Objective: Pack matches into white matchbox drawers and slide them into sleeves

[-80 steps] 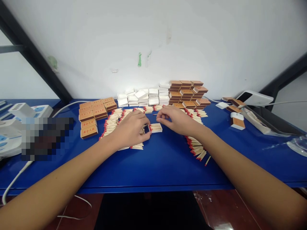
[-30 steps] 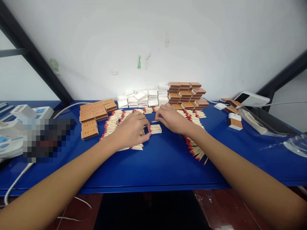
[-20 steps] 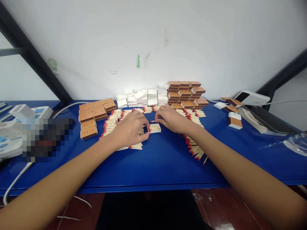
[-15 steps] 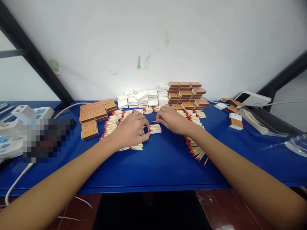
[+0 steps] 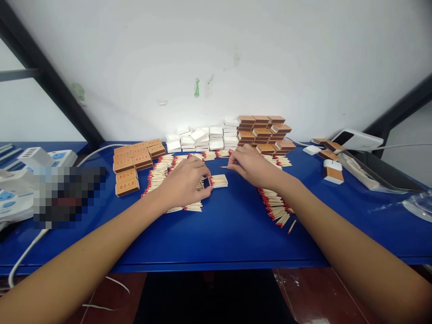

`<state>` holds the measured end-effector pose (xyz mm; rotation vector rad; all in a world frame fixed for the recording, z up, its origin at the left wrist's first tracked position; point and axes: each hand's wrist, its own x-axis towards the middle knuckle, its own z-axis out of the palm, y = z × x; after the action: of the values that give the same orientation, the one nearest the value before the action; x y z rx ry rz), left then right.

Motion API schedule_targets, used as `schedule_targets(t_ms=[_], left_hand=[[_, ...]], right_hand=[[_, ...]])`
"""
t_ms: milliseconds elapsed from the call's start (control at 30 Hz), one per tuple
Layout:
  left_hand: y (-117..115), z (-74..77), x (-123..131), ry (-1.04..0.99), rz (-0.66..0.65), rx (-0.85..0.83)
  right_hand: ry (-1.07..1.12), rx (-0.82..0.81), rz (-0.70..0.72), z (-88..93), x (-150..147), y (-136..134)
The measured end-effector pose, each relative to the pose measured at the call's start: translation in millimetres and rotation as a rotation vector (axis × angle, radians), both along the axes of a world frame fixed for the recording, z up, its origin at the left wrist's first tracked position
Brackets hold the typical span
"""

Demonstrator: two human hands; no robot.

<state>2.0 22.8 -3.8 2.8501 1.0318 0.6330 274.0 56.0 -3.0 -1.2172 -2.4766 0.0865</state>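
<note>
A small white matchbox tray point(image 5: 221, 183) with red-tipped matches in it lies on the blue table. My left hand point(image 5: 187, 182) is closed, thumb and fingers pinching the tray's left end. To the right and slightly above the tray, my right hand point(image 5: 248, 164) pinches a single match point(image 5: 224, 167), its red head pointing left. Loose matches point(image 5: 157, 176) are spread behind and beside my left hand. Another heap of matches point(image 5: 275, 204) lies under and in front of my right forearm, with one stray match point(image 5: 292, 226) near it.
Orange matchboxes point(image 5: 126, 180) stand stacked at left, and more matchboxes point(image 5: 254, 123) by the wall. White trays point(image 5: 200, 135) are piled between them. Power strips point(image 5: 59, 159) and cables lie far left. A white device point(image 5: 359, 139) and a black-and-white case point(image 5: 381, 171) sit at right.
My right hand has moved a little to the right with the match, away from the tray. My left hand keeps its grip on the tray.
</note>
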Motion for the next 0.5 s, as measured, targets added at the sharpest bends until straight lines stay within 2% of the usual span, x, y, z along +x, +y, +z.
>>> schedule_targets(t_ms=[100,200,367,500], left_hand=[[0.8,-0.5,-0.6,-0.003,-0.014,0.006],[0.6,-0.5,-0.1,-0.005,-0.012,0.007],[-0.7,-0.2,-0.1,-0.007,-0.005,-0.009],[-1.1,0.2,-0.4,-0.005,-0.017,-0.013]], right_hand=[[-0.068,0.024,-0.033,-7.5,8.2,7.8],[-0.08,0.019,-0.022,-6.3,7.8,6.5],[0.142,-0.051,0.082,4.1,-11.3,-11.3],[0.191,-0.117,0.14,1.6,-23.7,-19.8]])
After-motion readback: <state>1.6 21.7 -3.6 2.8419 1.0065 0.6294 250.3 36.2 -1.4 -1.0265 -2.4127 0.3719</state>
